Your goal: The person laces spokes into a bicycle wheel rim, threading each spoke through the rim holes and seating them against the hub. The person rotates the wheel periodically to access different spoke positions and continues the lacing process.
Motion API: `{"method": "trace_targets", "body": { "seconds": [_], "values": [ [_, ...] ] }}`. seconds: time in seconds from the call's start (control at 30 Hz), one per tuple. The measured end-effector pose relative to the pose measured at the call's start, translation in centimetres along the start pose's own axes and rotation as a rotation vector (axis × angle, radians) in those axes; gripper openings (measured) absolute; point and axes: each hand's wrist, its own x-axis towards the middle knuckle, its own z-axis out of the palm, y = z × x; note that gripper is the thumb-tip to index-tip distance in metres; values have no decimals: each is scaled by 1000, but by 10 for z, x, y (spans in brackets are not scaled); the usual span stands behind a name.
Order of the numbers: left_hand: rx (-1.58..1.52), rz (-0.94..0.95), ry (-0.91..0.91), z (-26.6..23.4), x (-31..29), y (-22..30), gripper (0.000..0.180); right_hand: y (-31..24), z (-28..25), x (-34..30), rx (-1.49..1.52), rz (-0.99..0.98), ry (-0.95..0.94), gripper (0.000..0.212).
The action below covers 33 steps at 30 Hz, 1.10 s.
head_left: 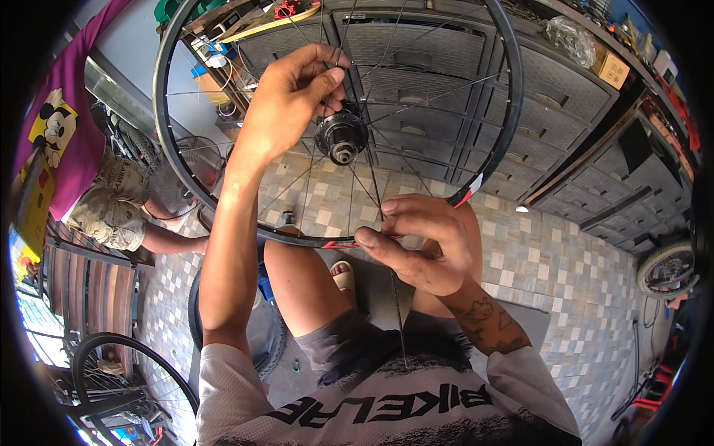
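A bicycle wheel with a black rim (516,89) stands upright before me, above my knees. At its middle sits a black hub (342,135) with a metal axle end turned toward me; thin spokes spread from it. My left hand (286,97) is at the hub's upper left, thumb and fingers closed around a spoke just above it. Below the hub, my right hand (425,241) pinches a long dark spoke (398,320) between thumb and fingers by the rim's lower edge. That spoke's lower end reaches down in front of my shirt.
Grey drawer cabinets (416,59) line the far side, with a cardboard box (611,69) on top. A person in a purple shirt (85,149) sits on a wooden bench (89,297) at left, by a fan (192,175). Another wheel (137,338) stands at lower left.
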Motion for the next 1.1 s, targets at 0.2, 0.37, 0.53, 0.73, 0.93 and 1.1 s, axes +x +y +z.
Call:
{"method": "trace_targets", "body": {
  "seconds": [0.2, 0.37, 0.53, 0.73, 0.93, 1.1],
  "values": [
    [-2, -9, -5, -1, -3, 2, 21, 13, -1, 10, -166, -99, -42, 35],
    [-1, 8, -10, -1, 1, 6, 21, 51, 14, 20, -245, -152, -12, 42],
    [18, -4, 3, -1, -2, 7, 21, 66, 27, 25, -202, -54, -21, 38],
    [37, 3, 6, -3, 2, 4, 21, 62, 29, 23, 28, 179, 17, 45],
    [75, 17, 11, -9, 4, -3, 22, 52, 21, 0, 10, 332, 10, 45],
    [217, 45, 37, -19, 8, 2, 22, 45, 17, -14, 16, 408, -18, 36]
  ]
}}
